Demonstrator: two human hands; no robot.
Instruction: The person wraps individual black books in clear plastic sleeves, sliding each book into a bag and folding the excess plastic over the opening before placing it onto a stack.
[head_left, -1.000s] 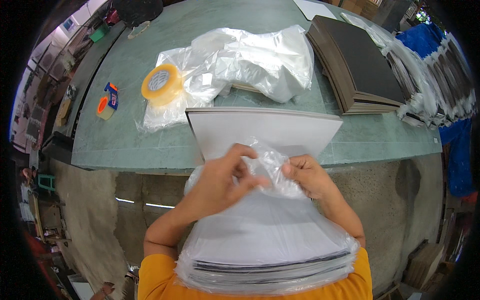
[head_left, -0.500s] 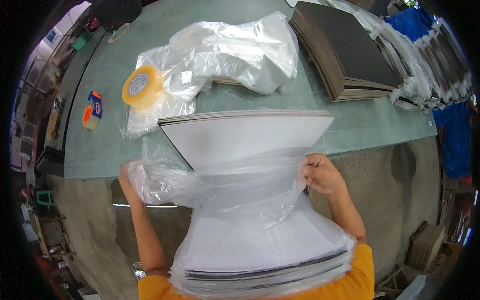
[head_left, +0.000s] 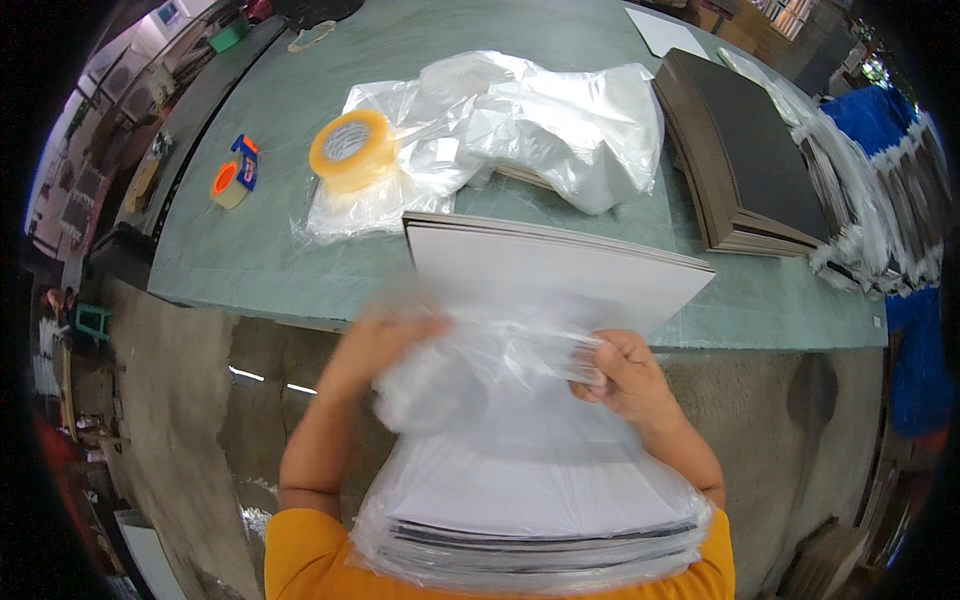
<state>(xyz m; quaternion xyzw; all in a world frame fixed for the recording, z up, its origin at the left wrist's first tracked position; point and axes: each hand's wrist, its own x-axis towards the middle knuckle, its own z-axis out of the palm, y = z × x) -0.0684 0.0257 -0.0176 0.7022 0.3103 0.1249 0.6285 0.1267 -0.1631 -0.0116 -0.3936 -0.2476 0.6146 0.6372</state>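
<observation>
A stack of flat white boards [head_left: 560, 275] leans from my chest onto the edge of the green table [head_left: 250, 260]. A clear plastic bag [head_left: 520, 470] covers its lower part. My left hand [head_left: 375, 345], blurred, holds the bag's open edge on the left side. My right hand [head_left: 625, 375] pinches the bunched plastic on the right side. The top of the stack sticks out bare beyond the bag.
On the table lie a roll of yellow tape [head_left: 350, 150], a small orange tape dispenser [head_left: 232, 182], a heap of clear bags [head_left: 520, 120], a dark stack of boards [head_left: 745, 160] and bagged stacks [head_left: 880, 210] at the right.
My hands first spread the bag's mouth wide over the boards, then came closer together; the left hand moved right and the plastic is bunched across the stack.
</observation>
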